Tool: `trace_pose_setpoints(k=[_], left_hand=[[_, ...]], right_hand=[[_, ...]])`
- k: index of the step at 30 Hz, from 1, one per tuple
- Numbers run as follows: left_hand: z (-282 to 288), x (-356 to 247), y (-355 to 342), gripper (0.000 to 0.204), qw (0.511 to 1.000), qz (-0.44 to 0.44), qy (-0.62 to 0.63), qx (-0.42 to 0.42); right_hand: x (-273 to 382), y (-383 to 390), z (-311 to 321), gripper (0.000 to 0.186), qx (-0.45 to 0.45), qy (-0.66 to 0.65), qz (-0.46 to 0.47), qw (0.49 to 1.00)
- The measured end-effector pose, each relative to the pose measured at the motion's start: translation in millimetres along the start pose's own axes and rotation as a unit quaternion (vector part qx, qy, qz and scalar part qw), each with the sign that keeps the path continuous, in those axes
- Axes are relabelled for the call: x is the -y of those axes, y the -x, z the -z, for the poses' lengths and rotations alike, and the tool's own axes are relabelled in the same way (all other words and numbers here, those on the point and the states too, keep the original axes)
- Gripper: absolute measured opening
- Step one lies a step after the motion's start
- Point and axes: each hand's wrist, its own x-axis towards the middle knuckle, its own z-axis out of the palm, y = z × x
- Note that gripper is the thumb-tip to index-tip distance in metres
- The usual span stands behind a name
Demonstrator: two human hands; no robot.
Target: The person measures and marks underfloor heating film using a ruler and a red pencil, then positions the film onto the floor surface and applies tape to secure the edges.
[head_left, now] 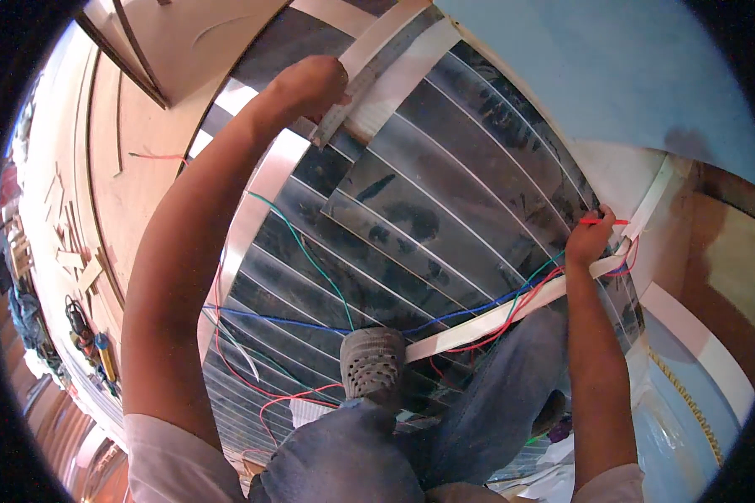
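My left hand (pixel 315 87) is closed at the edge of a flat metal ruler (pixel 362 82), its fingertips partly hidden. The ruler lies along a pale strip (pixel 386 38) at the top of a dark panel (pixel 445 193) with thin light lines. On the right, my right hand (pixel 590 241) is closed around a slim red pen (pixel 604 221), held sideways near the panel's edge. Beside that wrist runs a long white strip (pixel 486 325), with red, green and blue wires (pixel 457 316) lying along it.
My grey clog (pixel 372 362) rests on the panel among loose wires (pixel 298 239). Wood offcuts (pixel 80 260) and hand tools (pixel 104 356) lie at the left. A pale blue surface (pixel 596 75) borders the panel at the upper right. A yellow chain-like cord (pixel 686 401) hangs at the lower right.
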Motion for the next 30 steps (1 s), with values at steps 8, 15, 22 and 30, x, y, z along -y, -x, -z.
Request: trace_pose_setpoints(k=[8,15,22,30], left_hand=[[26,-21,5,0.030,0.990,0.107,0.083,0.027],[30,-27,5,0.029,0.982,0.117,0.137,0.047],[26,-30,24,0.024,0.953,0.162,0.257,0.003],[2,-83,115,0.012,0.910,0.148,0.385,-0.048]], right_hand=[[-6,-2,-2,0.032,0.002,0.024,-0.023,0.999],[-8,-3,-1,0.033,0.003,0.035,-0.028,0.999],[9,-1,1,0.035,0.001,0.019,-0.053,0.998],[-4,-2,-4,0.034,-0.019,0.020,-0.001,1.000]])
